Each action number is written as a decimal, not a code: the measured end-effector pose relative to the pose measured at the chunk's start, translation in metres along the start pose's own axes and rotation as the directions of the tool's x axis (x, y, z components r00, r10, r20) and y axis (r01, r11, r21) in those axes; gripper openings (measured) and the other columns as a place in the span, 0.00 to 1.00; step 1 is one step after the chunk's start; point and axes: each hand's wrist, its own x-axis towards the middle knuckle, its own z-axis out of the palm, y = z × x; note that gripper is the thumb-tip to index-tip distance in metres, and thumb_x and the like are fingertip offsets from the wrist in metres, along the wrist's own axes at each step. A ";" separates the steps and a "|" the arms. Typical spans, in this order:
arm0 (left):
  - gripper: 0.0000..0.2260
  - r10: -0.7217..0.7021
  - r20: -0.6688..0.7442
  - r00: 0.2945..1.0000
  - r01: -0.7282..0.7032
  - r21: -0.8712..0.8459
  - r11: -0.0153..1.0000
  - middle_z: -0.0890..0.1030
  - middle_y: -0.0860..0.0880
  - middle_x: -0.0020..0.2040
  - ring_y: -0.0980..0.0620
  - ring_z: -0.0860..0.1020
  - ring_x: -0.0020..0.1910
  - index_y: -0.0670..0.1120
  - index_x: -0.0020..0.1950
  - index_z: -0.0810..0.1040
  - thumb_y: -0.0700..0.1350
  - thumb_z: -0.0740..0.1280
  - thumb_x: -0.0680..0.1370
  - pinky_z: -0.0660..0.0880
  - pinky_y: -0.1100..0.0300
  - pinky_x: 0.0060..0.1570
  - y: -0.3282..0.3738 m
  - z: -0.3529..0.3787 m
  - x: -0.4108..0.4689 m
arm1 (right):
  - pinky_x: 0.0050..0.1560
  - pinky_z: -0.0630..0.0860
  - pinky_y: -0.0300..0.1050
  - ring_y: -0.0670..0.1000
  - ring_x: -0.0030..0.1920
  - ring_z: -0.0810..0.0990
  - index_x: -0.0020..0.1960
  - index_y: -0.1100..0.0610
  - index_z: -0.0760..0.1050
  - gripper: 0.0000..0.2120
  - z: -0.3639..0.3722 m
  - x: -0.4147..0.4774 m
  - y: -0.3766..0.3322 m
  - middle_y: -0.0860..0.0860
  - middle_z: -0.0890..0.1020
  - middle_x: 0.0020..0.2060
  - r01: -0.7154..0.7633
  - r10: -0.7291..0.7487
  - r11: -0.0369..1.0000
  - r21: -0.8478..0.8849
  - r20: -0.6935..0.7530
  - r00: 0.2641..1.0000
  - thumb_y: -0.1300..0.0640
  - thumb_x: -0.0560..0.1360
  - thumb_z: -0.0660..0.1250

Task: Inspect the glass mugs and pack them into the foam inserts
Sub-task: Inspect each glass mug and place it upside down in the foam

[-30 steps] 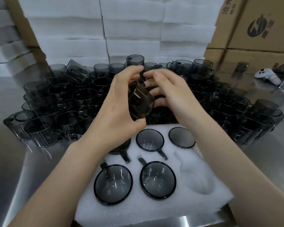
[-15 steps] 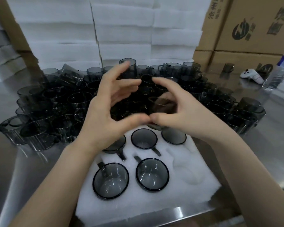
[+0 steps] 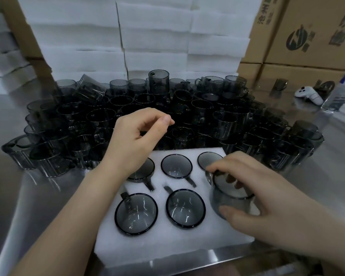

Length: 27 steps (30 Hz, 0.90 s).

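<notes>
A white foam insert (image 3: 167, 244) lies on the steel table in front of me, with several smoky glass mugs seated in its holes, such as the front-left packed mug (image 3: 136, 214). My right hand (image 3: 253, 196) grips another smoky glass mug (image 3: 227, 198) by its rim and side, low over the insert's front-right hole. My left hand (image 3: 135, 142) hovers above the insert's back-left corner with its fingers loosely curled, holding nothing. Behind the insert stands a dense pile of loose mugs (image 3: 197, 108).
Stacked white foam sheets (image 3: 153, 40) rise behind the mugs, with cardboard boxes (image 3: 311, 32) at the right. A white controller (image 3: 309, 95) and a plastic water bottle (image 3: 341, 92) lie at the far right on the steel table (image 3: 28, 196).
The mug held up between both hands passed to my right hand, which lowered it to the insert's front-right hole. My left hand let go and stays raised.
</notes>
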 end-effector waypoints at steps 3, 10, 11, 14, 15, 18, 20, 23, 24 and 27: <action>0.10 -0.012 0.009 1.000 0.012 0.000 1.000 0.83 0.52 0.41 0.50 0.81 0.43 0.48 0.46 0.83 0.48 0.63 0.78 0.77 0.55 0.47 0.001 0.000 0.000 | 0.57 0.66 0.29 0.43 0.63 0.70 0.64 0.39 0.69 0.25 0.005 0.001 0.008 0.35 0.69 0.59 0.056 -0.056 0.998 -0.009 -0.008 0.998 0.45 0.67 0.67; 0.10 -0.038 0.037 0.999 0.037 0.006 0.999 0.83 0.54 0.40 0.54 0.81 0.42 0.48 0.45 0.83 0.47 0.63 0.78 0.75 0.68 0.43 0.000 0.000 -0.001 | 0.68 0.62 0.45 0.49 0.74 0.59 0.65 0.37 0.67 0.24 0.002 -0.004 0.012 0.35 0.65 0.68 0.041 -0.052 0.994 0.102 0.100 0.994 0.45 0.70 0.65; 0.10 -0.041 0.041 0.998 0.041 0.009 0.999 0.83 0.55 0.39 0.54 0.81 0.42 0.48 0.45 0.83 0.48 0.63 0.78 0.73 0.70 0.43 0.000 0.000 -0.001 | 0.69 0.59 0.45 0.48 0.75 0.57 0.65 0.37 0.67 0.22 0.001 -0.004 0.011 0.33 0.63 0.69 0.039 -0.047 0.996 0.077 0.107 0.993 0.43 0.72 0.63; 0.10 -0.053 0.043 0.998 0.052 0.007 0.999 0.83 0.56 0.39 0.54 0.81 0.42 0.49 0.44 0.83 0.48 0.63 0.78 0.74 0.69 0.42 0.001 0.000 -0.001 | 0.70 0.50 0.43 0.43 0.76 0.50 0.71 0.37 0.64 0.26 0.003 -0.006 0.007 0.29 0.53 0.73 0.064 -0.052 0.990 -0.123 0.098 0.994 0.31 0.76 0.48; 0.10 -0.058 0.044 0.997 0.058 0.004 0.998 0.83 0.54 0.39 0.53 0.81 0.41 0.49 0.44 0.83 0.48 0.63 0.78 0.75 0.66 0.42 0.001 0.000 -0.001 | 0.71 0.44 0.41 0.41 0.76 0.44 0.74 0.36 0.58 0.30 0.005 -0.007 0.007 0.28 0.47 0.74 0.053 -0.031 0.982 -0.183 0.122 0.992 0.29 0.75 0.42; 0.11 -0.077 0.050 0.996 0.077 0.007 0.997 0.83 0.49 0.39 0.47 0.81 0.41 0.48 0.43 0.83 0.49 0.63 0.77 0.76 0.55 0.44 0.001 0.001 0.000 | 0.73 0.30 0.43 0.37 0.72 0.26 0.73 0.29 0.36 0.30 0.012 -0.012 0.005 0.28 0.30 0.71 -0.014 0.093 0.943 -0.334 0.221 0.971 0.28 0.70 0.32; 0.11 -0.087 0.057 0.995 0.086 0.016 0.996 0.83 0.48 0.39 0.46 0.80 0.40 0.48 0.43 0.83 0.50 0.63 0.77 0.75 0.53 0.44 0.000 0.001 0.000 | 0.73 0.28 0.46 0.37 0.70 0.23 0.70 0.28 0.29 0.30 0.011 -0.010 0.004 0.29 0.25 0.69 -0.009 0.122 0.917 -0.398 0.259 0.958 0.28 0.69 0.29; 0.09 -0.092 0.084 0.992 0.088 0.049 0.995 0.83 0.49 0.39 0.48 0.80 0.40 0.48 0.43 0.83 0.48 0.64 0.78 0.75 0.52 0.44 0.001 0.001 -0.001 | 0.73 0.28 0.46 0.37 0.69 0.21 0.70 0.29 0.28 0.31 0.006 -0.007 0.007 0.29 0.24 0.68 0.016 0.110 0.920 -0.392 0.297 0.948 0.27 0.68 0.30; 0.09 -0.089 0.081 0.993 0.084 0.067 0.994 0.83 0.50 0.39 0.49 0.81 0.40 0.48 0.43 0.83 0.46 0.65 0.79 0.75 0.52 0.44 0.002 0.000 -0.001 | 0.74 0.32 0.45 0.37 0.70 0.23 0.71 0.28 0.31 0.31 0.005 -0.006 0.009 0.29 0.25 0.69 0.023 0.084 0.940 -0.341 0.297 0.951 0.26 0.69 0.32; 0.08 -0.054 0.060 0.997 0.045 0.152 0.987 0.84 0.54 0.40 0.53 0.81 0.41 0.47 0.44 0.84 0.43 0.66 0.79 0.77 0.53 0.44 0.011 -0.006 -0.003 | 0.72 0.49 0.37 0.32 0.74 0.38 0.72 0.25 0.46 0.32 0.001 -0.009 0.014 0.26 0.40 0.73 -0.072 0.076 0.997 -0.027 0.153 0.985 0.22 0.70 0.44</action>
